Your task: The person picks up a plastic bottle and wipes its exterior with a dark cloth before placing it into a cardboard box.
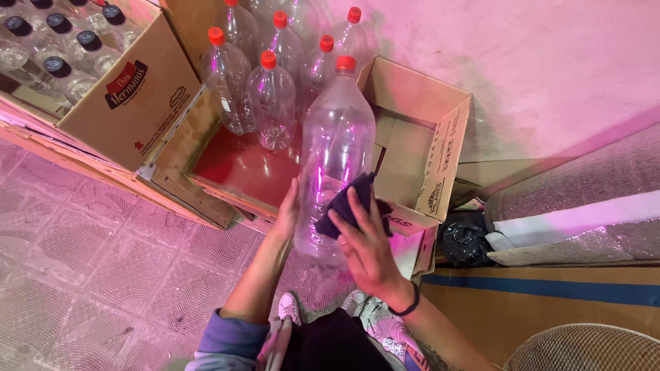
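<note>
Pink-washed patterned floor tiles [103, 275] fill the near left, and a pale wall [550, 62] rises at the far right. Against them, far left, sits a tall brown cardboard carton [130, 96] packed with clear black-capped bottles [58, 45]. Beside it a shallow wooden crate with a red bottom [240, 172] holds a cluster of empty clear plastic bottles with red caps [271, 96], standing upright and close together so they prop one another. To the right lies an open, empty cardboard box [419, 130], flaps spread, with a black plastic bag [464, 240] just beyond it.

In the middle the large clear plastic bottle with a red cap [337, 130] is held above the crate's near edge, cap pointing away from the person. The left hand [287, 209] lies flat along its left side, fingers extended, apparently bracing it against rolling. The right hand [368, 244] presses a dark crumpled cloth [347, 203] against the bottle's right flank, fingers spread loosely over the cloth rather than closed around it, as suits rubbing the surface. A dark band circles that wrist.
</note>
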